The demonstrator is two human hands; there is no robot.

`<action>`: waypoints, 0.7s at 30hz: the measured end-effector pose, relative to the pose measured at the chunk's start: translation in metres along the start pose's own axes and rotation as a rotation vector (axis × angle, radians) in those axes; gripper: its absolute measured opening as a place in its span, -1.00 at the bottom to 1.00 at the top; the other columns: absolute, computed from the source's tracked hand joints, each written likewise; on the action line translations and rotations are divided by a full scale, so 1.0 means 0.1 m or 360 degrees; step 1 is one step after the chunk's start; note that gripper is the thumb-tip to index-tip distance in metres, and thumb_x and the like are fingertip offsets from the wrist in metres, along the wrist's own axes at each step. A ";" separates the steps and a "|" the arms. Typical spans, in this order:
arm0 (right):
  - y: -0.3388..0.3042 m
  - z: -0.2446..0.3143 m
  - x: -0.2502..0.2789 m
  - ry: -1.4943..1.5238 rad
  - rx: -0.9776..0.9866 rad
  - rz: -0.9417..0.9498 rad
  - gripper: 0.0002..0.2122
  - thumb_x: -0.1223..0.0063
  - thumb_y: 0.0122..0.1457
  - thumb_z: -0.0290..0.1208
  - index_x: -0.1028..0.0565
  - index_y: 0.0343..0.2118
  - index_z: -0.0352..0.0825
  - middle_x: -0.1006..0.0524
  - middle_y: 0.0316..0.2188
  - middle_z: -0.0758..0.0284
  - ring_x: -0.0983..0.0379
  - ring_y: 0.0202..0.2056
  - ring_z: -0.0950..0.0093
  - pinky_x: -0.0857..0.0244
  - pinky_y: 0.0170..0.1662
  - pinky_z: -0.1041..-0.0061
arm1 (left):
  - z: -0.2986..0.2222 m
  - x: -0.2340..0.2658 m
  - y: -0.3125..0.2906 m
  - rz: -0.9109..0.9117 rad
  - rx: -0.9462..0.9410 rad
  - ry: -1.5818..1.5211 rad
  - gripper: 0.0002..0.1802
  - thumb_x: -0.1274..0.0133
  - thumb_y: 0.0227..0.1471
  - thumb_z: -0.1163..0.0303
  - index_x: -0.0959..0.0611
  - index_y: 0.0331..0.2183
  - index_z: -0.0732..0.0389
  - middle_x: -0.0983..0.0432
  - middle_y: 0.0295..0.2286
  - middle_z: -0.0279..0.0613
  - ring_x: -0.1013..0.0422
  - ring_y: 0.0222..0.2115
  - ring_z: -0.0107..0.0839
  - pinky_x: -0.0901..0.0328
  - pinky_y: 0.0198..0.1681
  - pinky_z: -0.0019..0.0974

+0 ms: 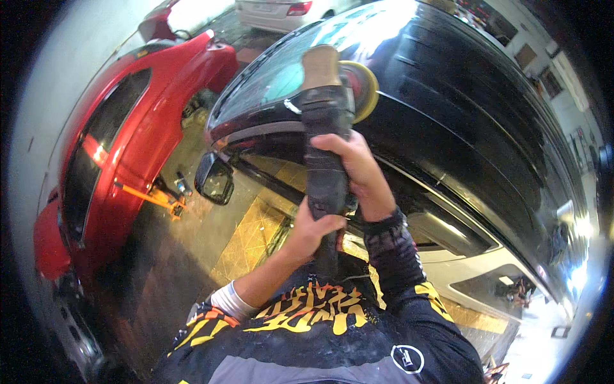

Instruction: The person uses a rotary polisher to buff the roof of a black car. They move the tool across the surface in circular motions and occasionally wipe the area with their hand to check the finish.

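Observation:
Both my hands are closed around a black car polisher (323,166) with a tan-covered head, held up in front of my chest. My left hand (314,227) grips the lower part of its body, thumb across the front. Higher up, my right hand (358,166) wraps the body from the right side, near the head. A round yellow polishing pad (363,93) shows at the right of the polisher's head, over the black car roof (448,96). Whether the pad touches the roof I cannot tell. The fingers behind the polisher are hidden.
The dark car's side mirror (215,178) sticks out left of my arms, beside its windshield (275,83). A red car body (121,147) stands further left, with an orange jack (160,197) on the floor by it. A white car (275,14) is at the back.

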State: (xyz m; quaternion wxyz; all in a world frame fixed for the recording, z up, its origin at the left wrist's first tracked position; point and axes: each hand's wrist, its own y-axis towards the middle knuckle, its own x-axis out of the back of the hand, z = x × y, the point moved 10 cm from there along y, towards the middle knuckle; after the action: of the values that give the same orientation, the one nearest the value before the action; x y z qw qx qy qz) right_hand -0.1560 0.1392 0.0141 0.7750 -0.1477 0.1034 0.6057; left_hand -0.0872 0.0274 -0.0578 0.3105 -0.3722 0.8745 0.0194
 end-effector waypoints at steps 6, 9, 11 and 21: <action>0.01 -0.05 0.23 -0.0056 0.0133 -0.0057 -0.54 -0.42 -0.04 -0.35 -0.52 -0.08 -0.40 -0.58 -0.28 0.37 -0.52 -0.29 0.55 -0.43 -0.17 0.51 | 0.20 -0.07 0.12 0.0146 0.0014 -0.0067 -0.54 -0.16 -0.04 0.63 -0.40 -0.07 0.28 -0.46 -0.41 -0.16 -0.50 -0.56 -0.31 -0.46 -0.55 -0.22; -0.53 0.09 0.72 -0.0040 0.0289 -0.0350 -0.50 -0.44 -0.06 -0.35 -0.52 -0.05 -0.42 -0.60 -0.25 0.34 -0.55 -0.25 0.51 -0.44 -0.11 0.49 | 0.40 -0.37 0.09 0.0325 -0.0036 0.0268 -0.41 -0.14 -0.05 0.69 -0.32 0.02 0.22 -0.44 -0.37 -0.16 -0.50 -0.57 -0.31 -0.45 -0.53 -0.23; -1.04 0.19 1.08 -0.0037 0.0337 -0.0538 -0.47 -0.45 -0.08 -0.36 -0.52 -0.03 -0.43 -0.61 -0.23 0.30 -0.57 -0.24 0.49 -0.46 -0.10 0.46 | 0.71 -0.69 -0.01 0.0462 0.0198 0.0244 -0.29 -0.18 -0.09 0.67 -0.26 0.08 0.15 -0.42 -0.30 -0.17 -0.48 -0.53 -0.36 -0.43 -0.50 -0.25; -3.66 0.77 3.10 0.0475 0.1097 -0.1179 -0.33 -0.36 -0.10 -0.12 -0.36 0.01 -0.46 -0.48 -0.24 0.21 -0.51 -0.26 0.33 -0.48 -0.10 0.36 | 1.94 -3.17 -0.22 0.1500 0.0387 0.1093 -0.19 -0.33 -0.12 0.37 -0.20 0.06 0.30 -0.50 -0.35 0.01 -0.51 -0.59 -0.22 -0.42 -0.55 -0.16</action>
State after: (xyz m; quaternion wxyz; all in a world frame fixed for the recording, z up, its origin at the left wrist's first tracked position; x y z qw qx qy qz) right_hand 0.2733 0.3663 0.0187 0.9176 0.0045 0.3467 0.1945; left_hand 0.1979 0.2657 -0.0328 0.0081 0.1094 0.9917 -0.0667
